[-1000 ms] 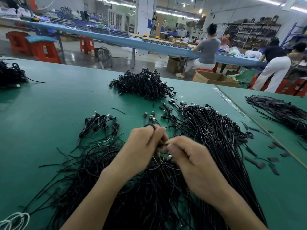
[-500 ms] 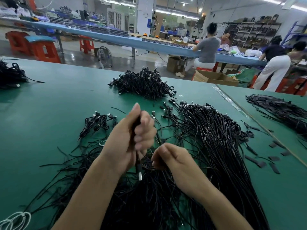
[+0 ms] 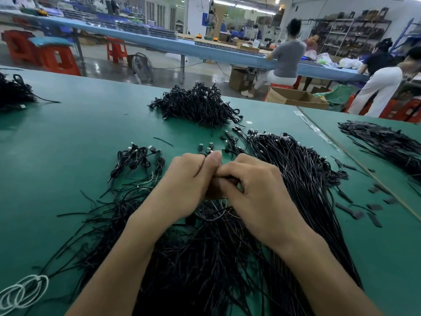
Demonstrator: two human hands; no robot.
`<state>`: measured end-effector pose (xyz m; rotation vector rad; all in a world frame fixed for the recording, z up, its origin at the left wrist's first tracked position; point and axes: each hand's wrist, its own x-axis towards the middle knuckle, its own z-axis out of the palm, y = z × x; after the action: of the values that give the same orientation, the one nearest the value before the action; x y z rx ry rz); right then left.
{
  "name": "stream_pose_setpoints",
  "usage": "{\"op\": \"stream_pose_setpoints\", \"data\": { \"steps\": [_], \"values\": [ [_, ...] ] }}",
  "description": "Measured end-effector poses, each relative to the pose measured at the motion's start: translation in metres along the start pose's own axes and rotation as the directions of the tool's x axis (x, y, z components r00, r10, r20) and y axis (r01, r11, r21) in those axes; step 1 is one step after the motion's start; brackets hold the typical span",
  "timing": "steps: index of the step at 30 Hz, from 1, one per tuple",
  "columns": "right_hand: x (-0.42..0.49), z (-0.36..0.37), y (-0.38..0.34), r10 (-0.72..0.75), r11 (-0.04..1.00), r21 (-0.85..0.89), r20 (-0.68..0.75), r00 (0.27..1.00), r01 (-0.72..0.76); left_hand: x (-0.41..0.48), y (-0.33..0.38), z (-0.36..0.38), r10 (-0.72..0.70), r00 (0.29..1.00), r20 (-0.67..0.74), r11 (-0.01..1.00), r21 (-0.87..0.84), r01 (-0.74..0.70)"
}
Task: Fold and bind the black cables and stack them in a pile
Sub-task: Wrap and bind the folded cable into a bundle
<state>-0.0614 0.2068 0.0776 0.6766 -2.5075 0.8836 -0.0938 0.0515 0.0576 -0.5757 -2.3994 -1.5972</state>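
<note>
Head view of a green table [image 3: 68,156] that fills the frame below the workshop background. A broad spread of loose cables [image 3: 205,270] covers the lower centre, fanning up to the right of centre, where their plugs lie in a row. A pile [image 3: 198,106] of folded, bound cables sits at upper centre, well apart from the hands. The left hand [image 3: 184,185] and right hand [image 3: 257,195] meet at mid-frame above the loose cables, knuckles up, fingertips touching. The left fingers are curled, with the thumb pressed on top, gripping a folded cable [image 3: 200,166], of which one dark strand shows across the hand. The right fingers are curled and pressed together, seemingly pinching the same cable, though the contact is hidden between the hands. A few bound bundles [image 3: 136,158] lie left of the hands. Short black strips [image 3: 376,208] are scattered at right. White wire loops [image 3: 22,293] lie at lower left.
</note>
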Motion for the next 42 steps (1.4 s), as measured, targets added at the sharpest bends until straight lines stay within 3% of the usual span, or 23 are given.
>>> {"op": "stream_pose_setpoints", "data": {
  "steps": [2,6,10,12,14,16,18,20,23,26,28,30,35,39,42],
  "values": [
    [0.001,-0.003,0.000,-0.043,0.998,-0.037,-0.029,0.999,0.042,-0.001,0.003,-0.005,-0.122,0.982,0.146,0.984,-0.109,0.139],
    [0.004,0.001,0.006,-0.044,0.998,0.033,-0.082,0.996,0.047,-0.003,0.002,-0.015,-0.242,0.915,0.322,0.948,-0.121,0.293],
    [0.004,0.004,0.016,0.007,0.978,0.210,-0.106,0.994,0.016,-0.004,-0.002,-0.028,-0.160,0.810,0.564,0.856,-0.329,0.398],
    [0.004,0.004,0.020,0.042,0.953,0.304,-0.144,0.989,0.004,-0.003,-0.005,-0.032,-0.006,0.767,0.642,0.699,-0.545,0.462],
    [0.002,0.008,0.023,0.125,0.918,0.389,-0.103,0.987,-0.075,-0.002,-0.006,-0.033,0.180,0.747,0.640,0.431,-0.734,0.525],
    [-0.004,0.018,0.026,0.210,0.881,0.414,0.094,0.973,-0.230,-0.001,-0.003,-0.031,0.289,0.783,0.551,0.187,-0.834,0.519],
    [-0.014,0.029,0.027,0.221,0.897,0.325,0.253,0.942,-0.298,0.000,0.001,-0.025,0.221,0.873,0.435,0.109,-0.901,0.421],
    [-0.022,0.034,0.025,0.213,0.926,0.246,0.289,0.933,-0.288,0.002,-0.001,-0.016,0.021,0.971,0.237,0.254,-0.941,0.224],
    [-0.026,0.029,0.020,0.170,0.964,0.147,0.301,0.938,-0.222,0.005,-0.008,-0.002,-0.077,0.997,-0.005,0.572,-0.819,0.041],
    [-0.023,0.016,0.016,0.089,0.993,0.047,0.291,0.953,-0.107,0.004,-0.011,0.008,-0.013,1.000,-0.013,0.889,-0.458,0.005],
    [-0.020,0.006,0.018,0.046,0.998,0.039,0.251,0.967,-0.057,0.001,-0.009,0.015,-0.006,0.994,0.105,0.988,-0.151,0.022],
    [-0.018,-0.005,0.022,0.030,0.999,0.026,0.178,0.983,-0.035,-0.001,-0.007,0.021,-0.071,0.976,0.205,0.997,-0.023,0.077],
    [-0.015,-0.021,0.029,0.137,0.968,0.215,-0.009,0.991,-0.132,-0.006,0.001,0.016,-0.148,0.878,0.456,0.941,-0.207,0.266],
    [-0.015,-0.022,0.027,0.124,0.812,0.551,0.156,0.980,-0.190,-0.009,0.001,0.006,-0.005,0.776,0.631,0.835,-0.424,0.350],
    [-0.015,-0.025,0.025,0.091,0.677,0.708,0.188,0.978,-0.199,-0.010,0.003,0.002,0.045,0.738,0.674,0.765,-0.498,0.409]
  ]
}}
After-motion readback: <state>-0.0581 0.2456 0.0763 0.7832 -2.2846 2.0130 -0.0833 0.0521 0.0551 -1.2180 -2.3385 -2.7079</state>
